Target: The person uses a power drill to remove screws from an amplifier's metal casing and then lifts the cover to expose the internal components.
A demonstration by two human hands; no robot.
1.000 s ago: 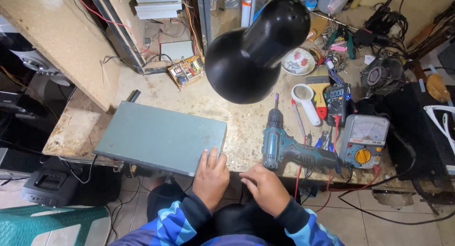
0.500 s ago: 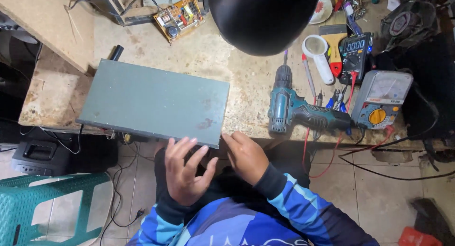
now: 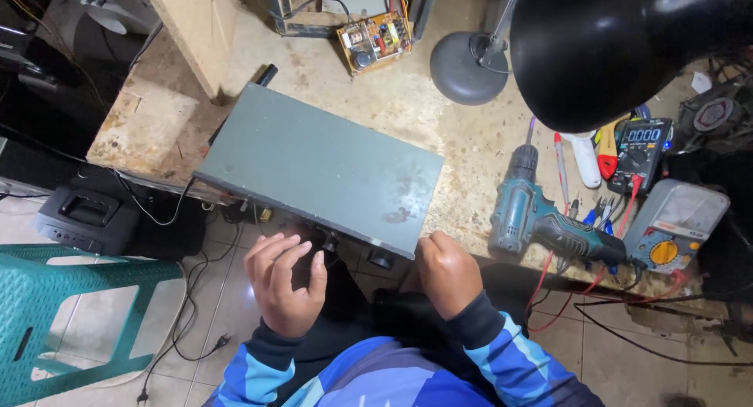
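grey metal equipment case (image 3: 321, 168) lid-up, overhanging worktop (image 3: 157, 132) front edge, cover unopened | left hand (image 3: 284, 281) grip wide, empty, below front-panel knobs | right hand (image 3: 449, 272) grip curled at case's near corner | cordless drill (image 3: 541, 219) untouched just right

Both hands bare, no gloves, rings or watch seen. Left hand (image 3: 284, 285) & right hand (image 3: 449, 274) come out of long sleeves w/ black cuffs at the wrists. Sleeves (image 3: 502, 352): blue w/ lighter blue angular patches & black bands, sporty jersey look. Chest part of top (image 3: 392, 379) is blue-purple, smooth fabric. Dark trousers (image 3: 353, 313) below, between the arms. Fingers (image 3: 274, 254) short, nails plain.
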